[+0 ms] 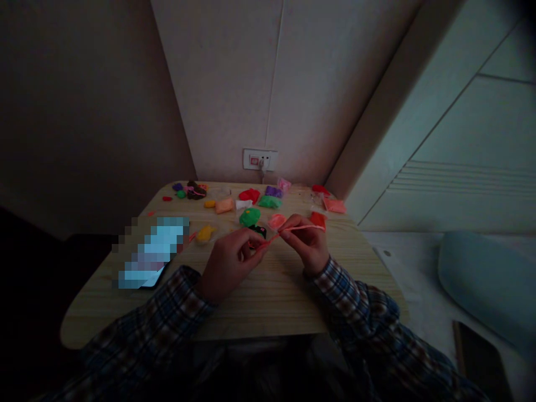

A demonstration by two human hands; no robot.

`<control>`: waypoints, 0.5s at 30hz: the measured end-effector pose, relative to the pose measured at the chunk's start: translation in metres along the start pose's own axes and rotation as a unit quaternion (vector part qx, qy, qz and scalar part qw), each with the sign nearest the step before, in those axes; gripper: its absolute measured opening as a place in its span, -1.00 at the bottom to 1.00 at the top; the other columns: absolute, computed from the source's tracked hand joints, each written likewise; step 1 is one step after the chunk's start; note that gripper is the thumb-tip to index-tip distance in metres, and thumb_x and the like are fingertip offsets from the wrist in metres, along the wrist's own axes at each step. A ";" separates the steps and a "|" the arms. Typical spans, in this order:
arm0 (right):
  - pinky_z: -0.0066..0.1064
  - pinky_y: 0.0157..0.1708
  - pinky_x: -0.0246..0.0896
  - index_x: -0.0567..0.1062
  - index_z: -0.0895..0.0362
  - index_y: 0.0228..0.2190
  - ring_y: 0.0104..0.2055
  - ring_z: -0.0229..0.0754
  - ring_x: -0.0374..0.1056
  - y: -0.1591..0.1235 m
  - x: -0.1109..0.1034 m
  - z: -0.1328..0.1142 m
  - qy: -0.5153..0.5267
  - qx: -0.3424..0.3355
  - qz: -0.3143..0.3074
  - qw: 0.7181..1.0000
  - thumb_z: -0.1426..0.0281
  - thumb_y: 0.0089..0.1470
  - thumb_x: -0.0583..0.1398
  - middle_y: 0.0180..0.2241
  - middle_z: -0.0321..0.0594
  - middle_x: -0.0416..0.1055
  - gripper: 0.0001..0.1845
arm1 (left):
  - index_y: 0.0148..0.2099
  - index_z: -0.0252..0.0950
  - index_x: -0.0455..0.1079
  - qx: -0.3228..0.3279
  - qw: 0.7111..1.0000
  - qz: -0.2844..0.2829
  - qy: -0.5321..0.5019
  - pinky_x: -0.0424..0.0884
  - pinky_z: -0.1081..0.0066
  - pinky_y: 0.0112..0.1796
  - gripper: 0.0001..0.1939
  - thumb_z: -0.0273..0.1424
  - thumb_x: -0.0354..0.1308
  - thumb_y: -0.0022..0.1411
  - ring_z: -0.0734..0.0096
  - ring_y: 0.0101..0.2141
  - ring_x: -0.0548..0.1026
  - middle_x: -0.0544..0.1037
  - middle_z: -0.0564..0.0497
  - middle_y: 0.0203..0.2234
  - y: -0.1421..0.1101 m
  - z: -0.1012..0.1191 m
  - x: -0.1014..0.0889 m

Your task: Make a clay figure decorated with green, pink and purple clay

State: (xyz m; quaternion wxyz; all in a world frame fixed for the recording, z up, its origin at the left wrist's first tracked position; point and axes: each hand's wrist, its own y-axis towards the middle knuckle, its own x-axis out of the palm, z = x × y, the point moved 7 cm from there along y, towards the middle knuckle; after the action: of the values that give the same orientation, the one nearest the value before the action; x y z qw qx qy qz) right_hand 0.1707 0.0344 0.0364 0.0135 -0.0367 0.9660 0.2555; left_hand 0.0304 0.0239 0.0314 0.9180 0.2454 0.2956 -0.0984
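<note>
A thin, coral-pink strand of modelling clay (274, 237) is stretched between my two hands, and part of it looks twisted. My left hand (232, 257) pinches its lower left end between thumb and fingers. The thumb and forefinger of my right hand (307, 243) close on it further along, and a loose end runs out to the right over the fingers. Just beyond the hands lie a round pink piece of clay (277, 221), a green lump (250, 216) and a small black packet (258, 230), partly covered by my left hand.
A lit phone (161, 251), partly blurred out, lies on the left of the wooden table (268, 307). Yellow clay (205, 232) sits beside it. Several coloured clay packets, including an orange one (335, 205), line the far side. Behind is a wall socket (259, 160).
</note>
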 end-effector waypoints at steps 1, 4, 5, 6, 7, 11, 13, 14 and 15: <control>-0.38 -0.36 0.17 0.40 0.11 -0.55 -0.43 -0.25 0.24 0.000 0.000 0.000 0.000 0.001 -0.001 1.000 0.24 -0.08 0.22 -0.54 -0.31 0.30 -0.80 | -0.35 -0.31 0.36 -0.008 1.000 0.000 -0.003 0.20 0.55 -0.55 -0.85 -0.32 0.10 0.10 0.57 -0.60 0.27 0.38 0.10 -0.58 0.000 -0.001 0.000; -0.39 -0.37 0.16 0.40 0.11 -0.55 -0.44 -0.26 0.23 0.000 0.000 0.000 0.003 0.002 -0.007 1.000 0.26 -0.08 0.22 -0.54 -0.31 0.30 -0.82 | -0.41 -0.32 0.36 -0.021 1.000 0.000 -0.021 0.20 0.54 -0.54 -0.84 -0.32 0.11 0.09 0.56 -0.58 0.28 0.39 0.09 -0.58 0.001 -0.003 -0.001; -0.39 -0.37 0.16 0.40 0.11 -0.55 -0.43 -0.26 0.23 0.000 0.000 0.000 0.005 0.002 -0.006 1.000 0.27 -0.08 0.22 -0.54 -0.31 0.30 -0.82 | -0.41 -0.32 0.37 -0.021 0.999 -0.001 -0.029 0.20 0.54 -0.54 -0.85 -0.33 0.12 0.09 0.56 -0.58 0.29 0.40 0.08 -0.57 0.001 -0.002 -0.001; -0.39 -0.37 0.16 0.40 0.11 -0.55 -0.43 -0.26 0.23 0.000 0.000 0.000 0.006 0.003 -0.004 1.000 0.27 -0.09 0.22 -0.54 -0.31 0.30 -0.82 | -0.42 -0.33 0.37 -0.018 0.999 -0.002 -0.034 0.20 0.54 -0.53 -0.85 -0.33 0.13 0.09 0.56 -0.58 0.29 0.41 0.08 -0.57 0.002 -0.001 -0.002; -0.39 -0.37 0.16 0.40 0.11 -0.55 -0.43 -0.26 0.23 0.000 0.000 0.001 0.005 0.004 -0.001 1.000 0.26 -0.09 0.23 -0.54 -0.31 0.30 -0.82 | -0.43 -0.33 0.38 -0.015 0.999 -0.003 -0.036 0.20 0.54 -0.53 -0.85 -0.33 0.13 0.08 0.55 -0.57 0.29 0.42 0.07 -0.57 0.002 0.000 -0.002; -0.39 -0.39 0.17 0.40 0.11 -0.55 -0.44 -0.25 0.24 0.000 -0.001 0.002 -0.001 0.008 0.004 1.000 0.23 -0.10 0.23 -0.54 -0.31 0.31 -0.79 | -0.40 -0.32 0.39 -0.005 1.000 -0.009 -0.023 0.22 0.53 -0.52 -0.85 -0.33 0.13 0.09 0.55 -0.58 0.29 0.44 0.06 -0.54 0.001 0.002 -0.002; -0.39 -0.39 0.17 0.39 0.11 -0.55 -0.44 -0.26 0.24 0.000 -0.001 0.003 -0.001 0.009 0.006 1.000 0.23 -0.10 0.22 -0.53 -0.31 0.31 -0.79 | -0.35 -0.31 0.38 -0.001 1.000 -0.010 -0.015 0.23 0.53 -0.52 -0.84 -0.30 0.15 0.07 0.56 -0.59 0.29 0.46 0.06 -0.51 0.001 0.002 -0.001; -0.39 -0.39 0.17 0.39 0.11 -0.55 -0.43 -0.26 0.24 0.000 -0.002 0.003 0.000 0.008 0.006 1.000 0.23 -0.09 0.22 -0.53 -0.31 0.31 -0.78 | -0.35 -0.31 0.38 0.000 1.000 -0.007 -0.010 0.24 0.53 -0.52 -0.82 -0.29 0.16 0.05 0.55 -0.59 0.29 0.46 0.06 -0.50 0.001 0.002 -0.001; -0.39 -0.38 0.17 0.39 0.11 -0.55 -0.43 -0.26 0.24 0.000 -0.001 0.003 -0.001 0.008 0.006 1.000 0.23 -0.09 0.22 -0.53 -0.31 0.31 -0.79 | -0.35 -0.31 0.39 0.000 1.000 -0.005 -0.006 0.24 0.53 -0.52 -0.82 -0.28 0.18 0.04 0.55 -0.58 0.30 0.46 0.06 -0.50 0.001 0.001 -0.002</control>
State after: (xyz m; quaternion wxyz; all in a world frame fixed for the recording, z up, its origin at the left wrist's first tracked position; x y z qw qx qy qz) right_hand 0.1723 0.0358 0.0339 0.0130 -0.0303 0.9681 0.2482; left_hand 0.0300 0.0238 0.0336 0.9193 0.2431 0.2914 -0.1048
